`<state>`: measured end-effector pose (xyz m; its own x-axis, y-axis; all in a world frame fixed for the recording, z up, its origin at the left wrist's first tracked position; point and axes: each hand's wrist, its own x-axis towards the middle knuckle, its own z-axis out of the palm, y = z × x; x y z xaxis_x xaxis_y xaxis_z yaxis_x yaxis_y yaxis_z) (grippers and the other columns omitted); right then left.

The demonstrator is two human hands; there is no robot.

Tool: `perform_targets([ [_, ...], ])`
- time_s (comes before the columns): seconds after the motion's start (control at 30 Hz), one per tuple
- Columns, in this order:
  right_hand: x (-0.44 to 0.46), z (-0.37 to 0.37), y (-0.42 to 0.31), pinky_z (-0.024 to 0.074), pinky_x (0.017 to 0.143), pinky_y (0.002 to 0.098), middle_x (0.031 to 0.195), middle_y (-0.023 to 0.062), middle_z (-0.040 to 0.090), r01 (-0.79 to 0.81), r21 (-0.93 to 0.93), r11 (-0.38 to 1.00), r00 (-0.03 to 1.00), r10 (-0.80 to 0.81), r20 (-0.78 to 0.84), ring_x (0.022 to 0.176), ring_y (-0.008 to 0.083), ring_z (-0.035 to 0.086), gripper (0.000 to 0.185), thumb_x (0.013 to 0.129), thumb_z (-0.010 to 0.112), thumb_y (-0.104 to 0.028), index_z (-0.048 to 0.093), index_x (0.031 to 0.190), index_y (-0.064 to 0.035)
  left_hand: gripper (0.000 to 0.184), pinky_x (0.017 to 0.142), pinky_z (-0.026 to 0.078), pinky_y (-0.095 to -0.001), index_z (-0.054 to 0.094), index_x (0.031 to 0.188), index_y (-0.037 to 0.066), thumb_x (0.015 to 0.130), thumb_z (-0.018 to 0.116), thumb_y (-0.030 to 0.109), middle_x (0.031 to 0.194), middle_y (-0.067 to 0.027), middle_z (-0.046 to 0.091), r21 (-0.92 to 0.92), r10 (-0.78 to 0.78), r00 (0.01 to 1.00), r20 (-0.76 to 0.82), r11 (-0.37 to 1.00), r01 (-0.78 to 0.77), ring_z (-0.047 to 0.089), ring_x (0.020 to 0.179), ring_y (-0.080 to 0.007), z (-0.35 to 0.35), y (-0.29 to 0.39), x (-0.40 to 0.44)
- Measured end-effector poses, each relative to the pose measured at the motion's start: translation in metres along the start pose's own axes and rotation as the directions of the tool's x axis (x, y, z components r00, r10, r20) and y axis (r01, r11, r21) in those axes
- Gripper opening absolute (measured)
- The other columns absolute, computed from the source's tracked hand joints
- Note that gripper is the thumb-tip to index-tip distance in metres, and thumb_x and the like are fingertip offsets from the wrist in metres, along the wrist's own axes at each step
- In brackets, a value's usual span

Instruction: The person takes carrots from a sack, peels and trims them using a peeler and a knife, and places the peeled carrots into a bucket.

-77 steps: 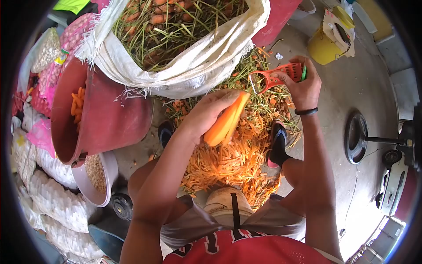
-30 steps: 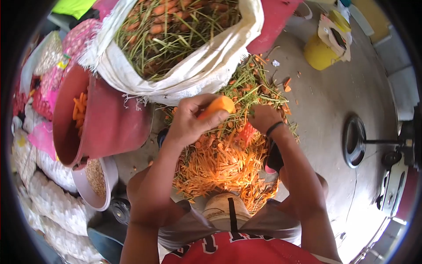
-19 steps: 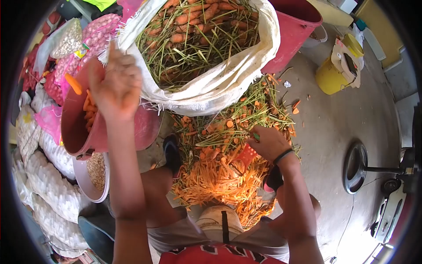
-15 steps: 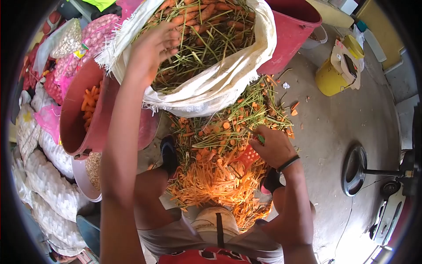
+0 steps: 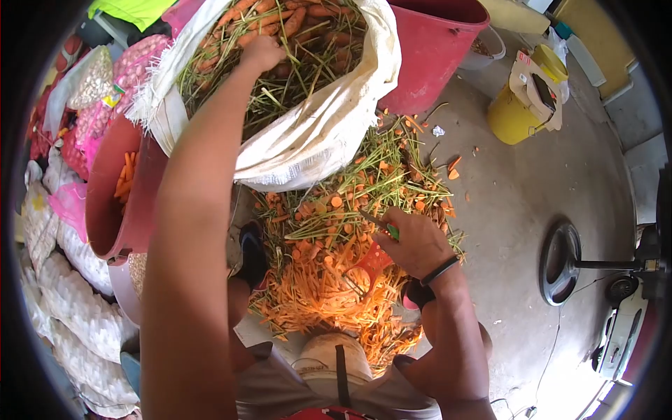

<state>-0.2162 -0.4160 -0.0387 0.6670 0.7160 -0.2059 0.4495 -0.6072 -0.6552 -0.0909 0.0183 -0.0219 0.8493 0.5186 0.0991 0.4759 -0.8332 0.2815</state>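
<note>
A white woven sack [image 5: 308, 143] full of carrots [image 5: 294, 22] and green stalks stands at the upper middle. My left hand [image 5: 264, 53] is down among the carrots in it, fingers curled; what they grip is hidden. My right hand [image 5: 418, 245] is closed around a small knife [image 5: 393, 232] with a green handle, its dark blade pointing left. A red peeler [image 5: 374, 262] hangs below the same hand. Under it lies a heap of orange carrot peelings [image 5: 308, 301], with cut carrot tops and green stalks [image 5: 378, 175] behind.
A red bucket with peeled carrots [image 5: 124, 183] is at left, beside filled bags [image 5: 84, 311]. Another red bucket [image 5: 437, 63] stands behind the sack. To the right are a yellow bucket [image 5: 509, 115] and a black round stand base [image 5: 560, 263]. A whitish bucket [image 5: 336, 350] sits between the knees.
My left hand has gone from above the sack's left side down onto the carrots, fingers curling. The view has shifted slightly; my right hand still holds the knife and peeler.
</note>
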Motion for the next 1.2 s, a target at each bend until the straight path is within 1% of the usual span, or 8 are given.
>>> perform_targets([
  [0.07,-0.003,-0.003,-0.001,0.0503,0.072,0.0452,0.078,0.0195,0.067,-0.031,-0.001,1.0,0.999,0.031,0.02,0.078,0.0384,0.066,0.03,0.084,0.068,-0.03,0.063,0.099,-0.0044,0.021,0.075,0.051,-0.0284,0.062,0.099,0.005,0.09,0.066,0.023,0.087,-0.0074,0.065,-0.335,-0.097,0.971,0.218,0.927,0.168,0.061,0.082,-0.0163,-0.018,0.0,-0.009],
  [0.2,-0.008,-0.012,0.0,0.0508,0.072,0.0447,0.08,0.0194,0.068,-0.06,0.003,0.998,0.998,0.06,0.015,0.08,0.0376,0.066,0.031,0.083,0.069,-0.029,0.063,0.101,-0.0047,0.029,0.07,0.051,-0.0258,0.058,0.112,0.009,0.095,0.061,0.032,0.096,-0.0039,0.064,-0.894,0.069,0.927,0.368,0.3,0.332,0.06,0.077,-0.0106,-0.06,-0.015,-0.092],
  [0.33,-0.008,-0.011,0.0,0.051,0.072,0.0437,0.081,0.019,0.068,0.006,-0.017,1.0,1.0,-0.007,-0.024,0.079,0.0368,0.066,0.029,0.083,0.07,-0.027,0.063,0.101,-0.0052,0.05,0.07,0.052,-0.0278,0.046,0.133,0.003,0.099,0.05,0.04,0.106,-0.0095,0.063,-0.94,0.092,0.939,0.331,0.115,0.321,0.061,0.085,-0.0139,-0.106,0.012,-0.231],
  [0.47,-0.006,0.003,-0.011,0.0511,0.071,0.0421,0.081,0.0184,0.068,0.116,0.026,0.993,0.992,-0.115,-0.061,0.078,0.0357,0.066,0.027,0.083,0.07,-0.026,0.063,0.099,-0.0052,0.05,0.064,0.05,-0.0287,0.046,0.133,-0.001,0.099,0.051,0.035,0.091,-0.0098,0.064,-0.929,0.035,0.931,0.362,-0.065,0.364,0.06,0.073,-0.0162,-0.057,0.036,-0.315],
  [0.7,-0.008,0.029,-0.022,0.051,0.067,0.0447,0.078,0.0228,0.066,0.268,0.108,0.957,0.953,-0.247,-0.173,0.074,0.0403,0.065,0.021,0.085,0.066,-0.018,0.063,0.098,-0.002,0.036,0.057,0.043,-0.0239,0.065,0.111,0.0,0.093,0.066,0.031,0.069,0.0005,0.06,-0.887,0.024,0.973,0.231,0.416,0.2,0.053,0.061,-0.0051,0.004,0.057,-0.376],
  [0.8,-0.009,0.04,-0.026,0.051,0.067,0.0447,0.08,0.0223,0.066,0.3,0.079,0.951,0.948,-0.288,-0.137,0.075,0.0399,0.065,0.019,0.085,0.065,-0.015,0.062,0.097,-0.0008,0.025,0.061,0.043,-0.0215,0.065,0.107,-0.002,0.096,0.062,0.02,0.079,0.0002,0.064,-0.762,0.137,0.985,0.102,0.647,-0.011,0.052,0.069,-0.0023,0.011,0.054,-0.386],
  [1.0,-0.009,0.064,-0.033,0.05,0.065,0.0452,0.079,0.0222,0.064,0.376,0.02,0.926,0.921,-0.371,-0.12,0.073,0.0409,0.064,0.018,0.081,0.067,-0.01,0.059,0.094,0.0017,0.019,0.06,0.042,-0.0214,0.067,0.101,-0.002,0.093,0.064,0.015,0.073,-0.0027,0.063,-0.714,0.143,0.981,0.13,0.701,-0.008,0.05,0.067,-0.0019,0.01,0.056,-0.395],
  [1.2,0.001,0.084,-0.017,0.0519,0.07,0.0454,0.082,0.0228,0.065,0.218,-0.064,0.974,0.976,-0.219,-0.012,0.081,0.0401,0.065,0.022,0.081,0.066,-0.018,0.062,0.093,-0.0006,0.022,0.061,0.043,-0.024,0.068,0.102,0.0,0.093,0.064,0.019,0.075,-0.0035,0.06,-0.689,0.204,0.972,0.118,0.721,-0.068,0.053,0.069,-0.0059,0.006,0.048,-0.402],
])
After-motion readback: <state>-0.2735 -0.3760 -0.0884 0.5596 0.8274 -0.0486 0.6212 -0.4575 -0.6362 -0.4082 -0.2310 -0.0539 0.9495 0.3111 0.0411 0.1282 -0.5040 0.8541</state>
